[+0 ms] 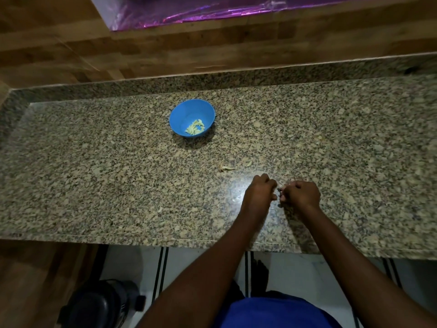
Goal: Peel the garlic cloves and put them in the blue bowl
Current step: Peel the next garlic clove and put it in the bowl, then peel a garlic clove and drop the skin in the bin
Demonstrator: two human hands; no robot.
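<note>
A blue bowl [192, 118] stands on the granite counter [118, 176], left of centre and far from my hands. Several peeled pale cloves [195, 127] lie in its bottom. My left hand [260, 189] and my right hand [301, 194] meet knuckle to knuckle just above the counter's near part. Both have curled fingers that pinch a small garlic clove [281, 185] between them; only a pale sliver of it and its skin shows. Loose scraps of garlic skin [225, 168] lie on the counter a little beyond my left hand.
A raised granite strip [212, 79] and a wooden wall run along the back. Purple foil [189, 13] shines at the top. The counter's front edge [165, 242] is close to my forearms. A dark round appliance [101, 301] stands on the floor below left.
</note>
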